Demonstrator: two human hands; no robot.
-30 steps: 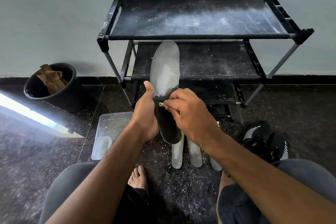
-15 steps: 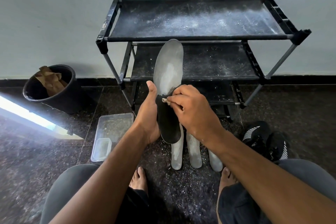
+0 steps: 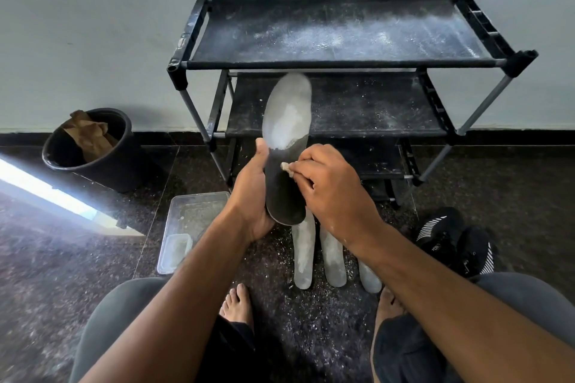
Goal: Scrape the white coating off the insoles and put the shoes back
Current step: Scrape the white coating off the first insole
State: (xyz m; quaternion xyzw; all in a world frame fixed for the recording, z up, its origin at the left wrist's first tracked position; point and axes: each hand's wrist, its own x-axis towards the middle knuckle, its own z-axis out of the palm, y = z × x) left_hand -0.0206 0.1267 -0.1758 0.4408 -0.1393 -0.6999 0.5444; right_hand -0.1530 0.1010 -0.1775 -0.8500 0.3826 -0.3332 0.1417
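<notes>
Insole (image 3: pixel 285 146) stands nearly upright in my left hand (image 3: pixel 250 196), with the heel end low in my palm and the toe end pointing up, in front of the middle shelf of the black shoe rack (image 3: pixel 342 31). My left thumb lies along its left edge and my fingers are curled behind it, so this hand grips it firmly. The upper part of the insole is covered with white coating, and the lower part is already dark and bare. My right hand (image 3: pixel 329 190) comes from the right with the wrist a little bent, and its fingers pinch a small pale scraper (image 3: pixel 285 167), whose tip touches the dark part just below the white border. Both forearms reach forward over my knees. On the floor below my hands lie three more insoles (image 3: pixel 333 255) side by side, whitish too. A pair of black shoes (image 3: pixel 454 239) rests on the floor to the right, near my right knee. A clear plastic tray (image 3: pixel 193 221) lies to the left, and a black bucket (image 3: pixel 90 149) stands near the wall.
</notes>
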